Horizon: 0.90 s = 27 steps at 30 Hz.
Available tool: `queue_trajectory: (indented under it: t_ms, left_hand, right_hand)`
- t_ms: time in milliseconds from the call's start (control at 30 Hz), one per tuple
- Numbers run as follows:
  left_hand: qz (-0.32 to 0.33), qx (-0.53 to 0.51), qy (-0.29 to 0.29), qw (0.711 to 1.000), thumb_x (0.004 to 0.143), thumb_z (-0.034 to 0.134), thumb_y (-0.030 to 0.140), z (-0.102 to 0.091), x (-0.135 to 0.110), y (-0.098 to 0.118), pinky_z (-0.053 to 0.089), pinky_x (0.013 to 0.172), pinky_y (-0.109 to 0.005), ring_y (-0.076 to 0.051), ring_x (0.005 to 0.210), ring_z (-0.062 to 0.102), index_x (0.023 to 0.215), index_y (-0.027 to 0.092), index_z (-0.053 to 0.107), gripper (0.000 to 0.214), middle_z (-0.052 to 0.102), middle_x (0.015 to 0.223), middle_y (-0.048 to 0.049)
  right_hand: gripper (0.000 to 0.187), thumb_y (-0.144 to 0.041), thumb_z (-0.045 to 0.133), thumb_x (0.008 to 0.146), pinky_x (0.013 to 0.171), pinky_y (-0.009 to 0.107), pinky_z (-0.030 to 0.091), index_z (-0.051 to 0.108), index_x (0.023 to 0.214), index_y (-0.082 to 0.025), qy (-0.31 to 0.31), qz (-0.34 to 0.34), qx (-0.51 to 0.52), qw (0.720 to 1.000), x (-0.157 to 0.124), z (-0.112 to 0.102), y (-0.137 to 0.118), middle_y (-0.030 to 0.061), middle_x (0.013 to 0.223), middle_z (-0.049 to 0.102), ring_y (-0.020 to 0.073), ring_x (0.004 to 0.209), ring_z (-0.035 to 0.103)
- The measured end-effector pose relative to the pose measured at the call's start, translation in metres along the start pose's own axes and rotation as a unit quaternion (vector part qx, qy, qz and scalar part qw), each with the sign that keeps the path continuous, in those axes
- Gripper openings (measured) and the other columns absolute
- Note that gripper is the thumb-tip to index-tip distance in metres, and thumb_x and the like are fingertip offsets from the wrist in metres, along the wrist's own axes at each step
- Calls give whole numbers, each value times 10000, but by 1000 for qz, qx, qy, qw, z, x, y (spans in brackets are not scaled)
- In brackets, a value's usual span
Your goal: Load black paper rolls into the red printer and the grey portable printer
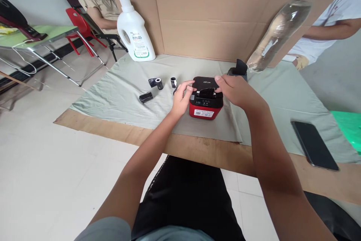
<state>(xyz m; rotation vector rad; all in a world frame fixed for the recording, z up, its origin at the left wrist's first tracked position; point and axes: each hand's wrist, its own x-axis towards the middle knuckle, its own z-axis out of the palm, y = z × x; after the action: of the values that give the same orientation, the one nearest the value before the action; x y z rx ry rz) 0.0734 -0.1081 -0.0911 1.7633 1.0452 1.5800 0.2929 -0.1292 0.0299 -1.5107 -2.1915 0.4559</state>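
Observation:
A small red and black receipt printer (206, 111) stands on the cloth before me, its black lid (205, 82) on top. From the slot at the lid's front edge a piece of black paper (207, 93) sticks up. My left hand (182, 100) is at the lid's left side, fingertips bent against its edge. On the opposite side, my right hand (231, 88) has its fingers closed around the lid's right edge. Just left of the printer lie paper rolls, one standing roll (173, 82) and another roll (159, 84), plus a black roll (146, 97).
A white detergent bottle (138, 38) and a tilted clear water bottle (282, 30) stand near the cardboard wall (203, 15). A dark object (238, 68) sits behind my right hand. A phone (314, 145) lies at right. Two other people sit beyond the cardboard.

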Motion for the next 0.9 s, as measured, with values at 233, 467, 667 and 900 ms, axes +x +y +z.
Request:
queue_trajectory:
  t_ms: [233, 467, 667, 900]
  left_hand:
    - [72, 86, -17, 994, 996, 622, 399, 5, -3, 5, 466, 1066, -439, -234, 1085, 639, 953, 268, 732, 176, 748, 1065, -34]
    - [51, 112, -6, 992, 935, 720, 292, 7, 5, 3, 417, 1152, -471, -257, 1274, 570, 878, 273, 753, 68, 709, 1239, -34]
    - [57, 96, 0, 994, 979, 665, 482, 7, 11, 5, 398, 1165, -502, -279, 1253, 595, 928, 276, 752, 230, 703, 1244, -53]
    - [63, 115, -9, 991, 970, 572, 685, 4, 21, 8, 357, 1195, -520, -304, 1272, 585, 928, 265, 719, 447, 693, 1289, -76]
  right_hand:
    - [378, -435, 412, 1075, 794, 386, 430, 567, 791, -239, -25, 23, 13, 999, -1, -8, -3, 95, 957, 789, 272, 933, 682]
    - [380, -474, 451, 1059, 795, 379, 435, 635, 831, -232, -33, 3, 6, 999, 2, -14, -5, 85, 854, 740, 263, 883, 649]
    - [362, -458, 404, 1062, 825, 388, 450, 677, 936, -254, -23, -8, 8, 1000, 1, -20, 2, 52, 919, 732, 260, 906, 639]
    - [396, -500, 392, 1062, 820, 400, 459, 699, 997, -258, -14, -10, 9, 1000, 1, -20, 1, 57, 898, 724, 272, 905, 640]
